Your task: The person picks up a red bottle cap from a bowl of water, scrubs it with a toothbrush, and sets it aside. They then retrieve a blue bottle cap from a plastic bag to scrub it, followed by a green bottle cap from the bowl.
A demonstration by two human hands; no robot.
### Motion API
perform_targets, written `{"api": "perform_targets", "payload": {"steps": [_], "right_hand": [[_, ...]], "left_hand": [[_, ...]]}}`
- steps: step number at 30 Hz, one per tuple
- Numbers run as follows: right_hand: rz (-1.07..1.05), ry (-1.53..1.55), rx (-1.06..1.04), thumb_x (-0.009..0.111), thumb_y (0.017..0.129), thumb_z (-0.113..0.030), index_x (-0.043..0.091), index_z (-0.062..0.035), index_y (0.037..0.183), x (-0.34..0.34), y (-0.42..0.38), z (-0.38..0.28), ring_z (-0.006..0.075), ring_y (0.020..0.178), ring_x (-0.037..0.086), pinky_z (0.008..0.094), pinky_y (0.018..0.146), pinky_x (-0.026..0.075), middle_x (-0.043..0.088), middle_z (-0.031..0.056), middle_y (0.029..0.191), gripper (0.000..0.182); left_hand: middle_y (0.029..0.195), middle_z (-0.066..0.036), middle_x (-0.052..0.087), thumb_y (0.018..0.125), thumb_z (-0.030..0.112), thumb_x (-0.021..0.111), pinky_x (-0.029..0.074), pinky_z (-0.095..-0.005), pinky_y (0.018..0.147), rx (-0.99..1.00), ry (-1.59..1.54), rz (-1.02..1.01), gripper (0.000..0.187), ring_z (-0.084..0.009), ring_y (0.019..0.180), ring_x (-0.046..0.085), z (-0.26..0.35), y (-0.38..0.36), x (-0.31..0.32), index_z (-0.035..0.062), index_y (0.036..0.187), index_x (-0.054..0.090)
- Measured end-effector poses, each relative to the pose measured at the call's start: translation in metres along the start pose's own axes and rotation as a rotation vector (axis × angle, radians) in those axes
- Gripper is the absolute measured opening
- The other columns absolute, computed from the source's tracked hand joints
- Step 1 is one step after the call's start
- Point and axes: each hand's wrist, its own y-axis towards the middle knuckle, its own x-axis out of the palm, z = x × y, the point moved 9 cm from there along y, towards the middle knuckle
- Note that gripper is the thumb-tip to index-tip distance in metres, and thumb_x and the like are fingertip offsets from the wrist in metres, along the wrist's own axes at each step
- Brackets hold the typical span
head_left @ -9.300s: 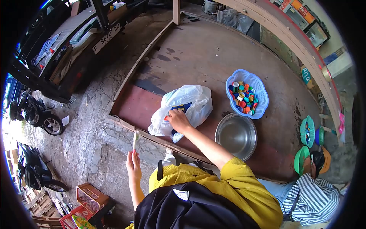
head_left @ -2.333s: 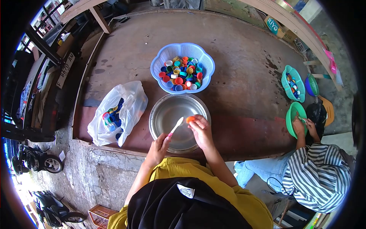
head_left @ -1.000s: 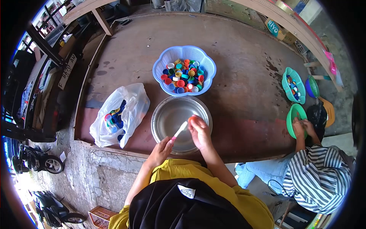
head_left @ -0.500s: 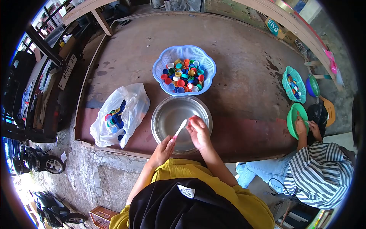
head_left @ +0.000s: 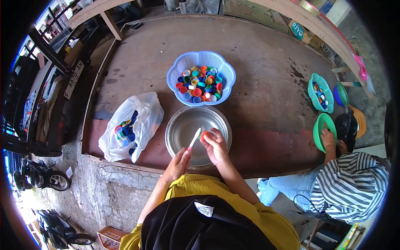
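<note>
My left hand [head_left: 178,166] is closed on a white and pink brush [head_left: 194,138], whose white end points up over the metal basin [head_left: 168,143]. Between the fingertips of my right hand [head_left: 216,148] is a red-orange bottle cap [head_left: 204,134], just right of the brush and apart from it. Both hands are above the near part of the basin. Directly behind it stands a blue plastic basket [head_left: 228,75] holding several colored caps [head_left: 201,84]. Left of the basin lies an open white plastic bag [head_left: 151,112] with more caps [head_left: 129,129] inside.
On the right, a person in a striped top [head_left: 350,183] has their hands at a green bowl [head_left: 317,133]. Beyond it are a teal basket [head_left: 311,92] of caps, a black bag [head_left: 347,127] and a wooden frame post [head_left: 350,54]. The brown tabletop [head_left: 266,96] has a raised edge.
The brush has tilted and moved slightly left and down, away from the cap. My right hand has shifted a little left and lower, showing more of the cap.
</note>
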Motion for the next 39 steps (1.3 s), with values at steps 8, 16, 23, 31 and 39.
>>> {"api": "perform_targets", "payload": {"steps": [8,16,23,31,39], "right_hand": [[-0.032,-0.023,0.051,0.062,0.085,-0.008,0.058,-0.0102,0.106,-0.003,0.004,0.007,0.0072,0.083,0.057,0.0237,0.071,0.045,0.062,0.0009,0.092,0.021],[-0.029,-0.068,0.042,0.062,0.083,-0.007,0.057,-0.0111,0.098,-0.005,0.004,0.005,0.0089,0.084,0.057,0.0224,0.071,0.043,0.063,0.0005,0.091,0.016],[-0.120,-0.010,-0.006,0.060,0.080,0.006,0.053,-0.0072,0.103,0.003,0.001,0.007,0.0159,0.092,0.059,0.0300,0.084,0.050,0.060,0.0065,0.096,0.027],[-0.016,-0.072,0.106,0.063,0.084,-0.007,0.061,-0.0066,0.106,-0.002,-0.001,0.014,0.0096,0.082,0.059,0.0223,0.074,0.046,0.063,0.0009,0.091,0.023],[0.106,0.088,0.104,0.062,0.084,-0.008,0.060,-0.0080,0.095,0.006,-0.008,0.016,0.0125,0.081,0.059,0.0280,0.078,0.050,0.063,0.0040,0.089,0.011]], "left_hand": [[0.062,0.003,0.038,0.098,0.030,0.038,0.030,-0.0212,0.049,0.034,0.075,-0.065,0.028,-0.0053,0.054,0.035,0.004,-0.002,0.008,0.0058,0.086,0.046],[0.062,0.003,0.039,0.098,0.030,0.038,0.030,-0.0219,0.048,0.077,0.137,-0.037,0.028,-0.0060,0.053,0.035,0.004,0.001,0.006,0.0054,0.086,0.046],[0.059,0.003,0.038,0.098,0.031,0.038,0.028,-0.0213,0.045,0.034,-0.006,-0.036,0.029,-0.0055,0.050,0.033,0.000,0.000,0.005,0.0070,0.085,0.045],[0.061,0.003,0.039,0.098,0.031,0.038,0.028,-0.0212,0.045,0.028,0.044,-0.062,0.029,-0.0052,0.050,0.034,-0.003,-0.001,0.005,0.0071,0.084,0.045],[0.063,0.002,0.039,0.098,0.028,0.039,0.033,-0.0228,0.050,0.052,0.079,-0.031,0.027,-0.0067,0.055,0.037,0.012,-0.009,0.002,0.0045,0.086,0.044]]}}
